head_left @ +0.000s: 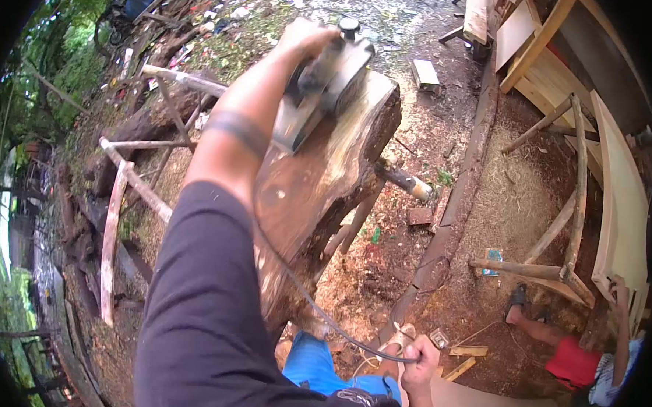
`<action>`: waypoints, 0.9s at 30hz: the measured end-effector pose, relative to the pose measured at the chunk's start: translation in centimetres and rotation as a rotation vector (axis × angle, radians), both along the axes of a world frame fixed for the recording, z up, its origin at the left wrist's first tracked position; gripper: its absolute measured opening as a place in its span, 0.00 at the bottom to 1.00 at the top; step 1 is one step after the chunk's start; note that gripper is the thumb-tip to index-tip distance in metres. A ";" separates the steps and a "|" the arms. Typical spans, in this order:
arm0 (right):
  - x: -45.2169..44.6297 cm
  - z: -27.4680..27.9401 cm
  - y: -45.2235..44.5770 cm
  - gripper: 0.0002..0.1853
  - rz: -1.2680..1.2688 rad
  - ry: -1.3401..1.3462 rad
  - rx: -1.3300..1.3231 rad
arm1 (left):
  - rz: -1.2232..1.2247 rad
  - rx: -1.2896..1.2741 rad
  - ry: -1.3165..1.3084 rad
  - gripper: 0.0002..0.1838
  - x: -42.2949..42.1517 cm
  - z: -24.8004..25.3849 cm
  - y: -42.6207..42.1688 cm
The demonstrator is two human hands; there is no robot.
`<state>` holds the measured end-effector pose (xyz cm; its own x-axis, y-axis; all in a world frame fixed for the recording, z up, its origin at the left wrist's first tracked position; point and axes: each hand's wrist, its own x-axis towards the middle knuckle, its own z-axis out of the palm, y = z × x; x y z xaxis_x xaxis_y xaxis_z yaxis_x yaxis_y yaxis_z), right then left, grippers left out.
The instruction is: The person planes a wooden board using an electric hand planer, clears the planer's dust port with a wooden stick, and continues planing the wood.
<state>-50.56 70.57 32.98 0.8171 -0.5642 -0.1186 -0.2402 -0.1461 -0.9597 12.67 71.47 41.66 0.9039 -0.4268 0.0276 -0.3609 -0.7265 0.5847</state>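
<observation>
My left hand (305, 40) is stretched far forward, its fingers wrapped round an electric planer (332, 78) with a dark knob at its front. The planer rests on the far end of a thick wood slab (293, 191), which has a rough natural edge and pale patches on brown wood. Motion blurs parts of the tool. From it a dark power cord (293, 275) runs back along the slab. My right hand (421, 359) is closed in a fist round that cord, low and close to my body.
Pole frames stand left (135, 179) and right (577, 187) of the slab. Boards (625, 197) lean at the right, where another person in red shorts (574, 362) sits or crouches. A brick (419, 216), wood offcuts (468, 351) and shavings lie on the ground.
</observation>
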 end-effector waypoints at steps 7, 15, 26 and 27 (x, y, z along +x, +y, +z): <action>2.8 5.5 0.7 0.15 0.569 -0.098 -0.087 | 0.102 0.125 0.021 0.26 -24.6 2.6 25.7; 4.4 6.4 2.4 0.16 0.943 -0.145 0.023 | 0.506 0.109 0.312 0.20 -46.1 5.1 44.7; 2.2 1.3 -2.2 0.19 0.422 0.183 0.087 | 0.203 0.030 0.224 0.25 -23.4 4.1 17.6; 1.9 0.8 -2.1 0.19 0.387 0.176 0.069 | 0.173 -0.001 0.156 0.24 -20.2 3.3 14.5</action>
<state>-48.68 68.46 33.76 0.9309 -0.2055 -0.3021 -0.3414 -0.1945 -0.9196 -7.55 85.94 44.97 0.9570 -0.2650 -0.1179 -0.1362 -0.7695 0.6240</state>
